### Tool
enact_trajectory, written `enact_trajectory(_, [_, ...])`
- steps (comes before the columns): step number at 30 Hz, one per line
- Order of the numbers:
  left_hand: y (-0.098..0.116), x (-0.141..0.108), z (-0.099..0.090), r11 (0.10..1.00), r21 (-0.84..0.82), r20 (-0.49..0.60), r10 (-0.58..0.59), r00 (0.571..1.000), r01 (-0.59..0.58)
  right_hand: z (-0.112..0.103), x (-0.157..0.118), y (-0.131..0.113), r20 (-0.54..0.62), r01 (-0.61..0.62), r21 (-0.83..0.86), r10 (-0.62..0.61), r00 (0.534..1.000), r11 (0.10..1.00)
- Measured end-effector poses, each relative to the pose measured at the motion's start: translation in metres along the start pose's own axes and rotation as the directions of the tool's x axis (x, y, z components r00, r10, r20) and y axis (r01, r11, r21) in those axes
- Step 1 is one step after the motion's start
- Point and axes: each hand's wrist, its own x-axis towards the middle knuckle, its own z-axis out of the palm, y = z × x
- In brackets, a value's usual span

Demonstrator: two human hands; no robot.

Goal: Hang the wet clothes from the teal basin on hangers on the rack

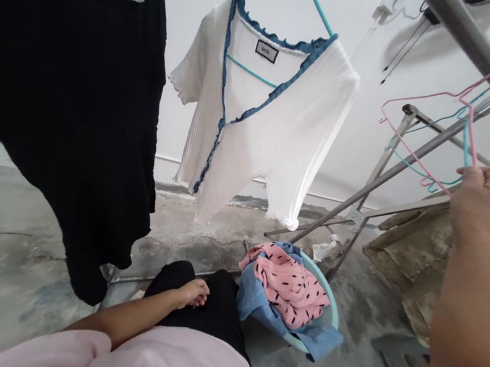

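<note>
At three o'clock the person's right hand grasps a pink hanger and a turquoise hanger together, beside a metal rack; between six and seven the left hand rests loosely clenched on black trousers; at twelve hangs a white top with blue trim; at ten, a black garment; at five, a basin holds pink patterned cloth over blue fabric.
</note>
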Motion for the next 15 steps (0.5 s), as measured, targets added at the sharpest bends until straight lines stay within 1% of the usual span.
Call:
enact_trajectory(3, [0.001,-0.001,0.0,1.0,-0.003,0.003,0.003,1.0,-0.003,-0.002,-0.007,0.0,-0.045,0.073,-0.015,-0.073,0.996,0.997])
enact_trajectory(9, [0.002,-0.005,-0.001,1.0,-0.012,0.016,0.015,1.0,-0.014,-0.004,-0.045,0.0,-0.204,0.145,0.065,-0.13,0.97,0.987])
enact_trajectory(11, [0.002,-0.007,-0.002,1.0,-0.009,0.023,0.019,1.0,-0.019,-0.003,-0.054,0.005,-0.217,0.169,0.087,-0.146,0.965,0.982])
enact_trajectory(13, [0.002,-0.008,-0.002,1.0,-0.004,0.029,0.019,0.999,-0.019,-0.002,-0.057,0.013,-0.225,0.174,0.1,-0.148,0.963,0.98])
enact_trajectory(14, [0.002,-0.007,-0.002,1.0,-0.001,0.031,0.018,0.999,-0.018,-0.002,-0.056,0.017,-0.211,0.193,0.086,-0.171,0.962,0.977])
enact_trajectory(15, [0.002,-0.007,-0.002,1.0,0.001,0.032,0.017,0.999,-0.017,-0.002,-0.055,0.021,-0.176,0.233,0.061,-0.219,0.96,0.971])
